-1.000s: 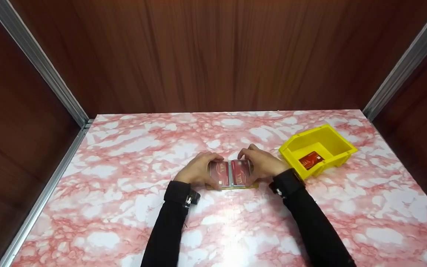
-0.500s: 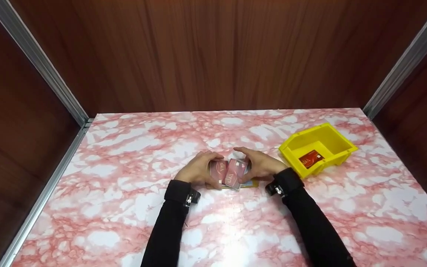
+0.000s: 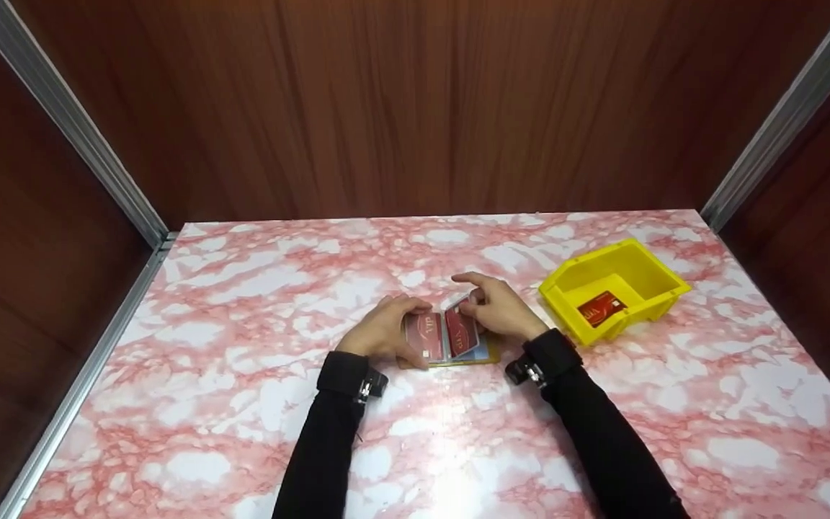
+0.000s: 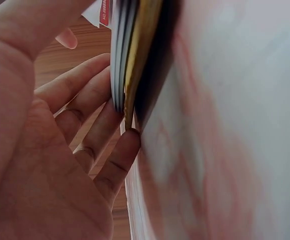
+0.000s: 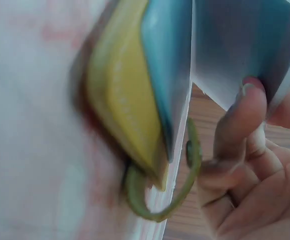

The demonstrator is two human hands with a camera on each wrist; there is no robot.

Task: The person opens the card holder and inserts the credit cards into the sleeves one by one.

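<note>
A yellow card holder [image 5: 120,90] lies open on the table, its clear sleeves spread to both sides. My left hand [image 3: 382,328] holds its left side, fingers at the far edge and thumb at the near edge, around a sleeve with a red VIP card [image 3: 424,335]. My right hand [image 3: 500,308] pinches a second sleeve [image 3: 463,331], also with a red VIP card, and tilts it up from the right side. Under that raised sleeve a bluish sleeve [image 5: 167,70] shows. A strap [image 5: 157,212] with a snap curls from the holder's edge in the right wrist view.
To the right stands a yellow bin [image 3: 606,270] with a red VIP card [image 3: 602,309] inside. The pink-and-white marbled table [image 3: 242,432] is bounded by a brown wood-patterned back wall [image 3: 415,108] and side panels with metal posts.
The right-hand sleeve was flat, then turned askew over the middle, and now stands tilted up in my right hand, which has shifted slightly away from me. My left hand keeps its place.
</note>
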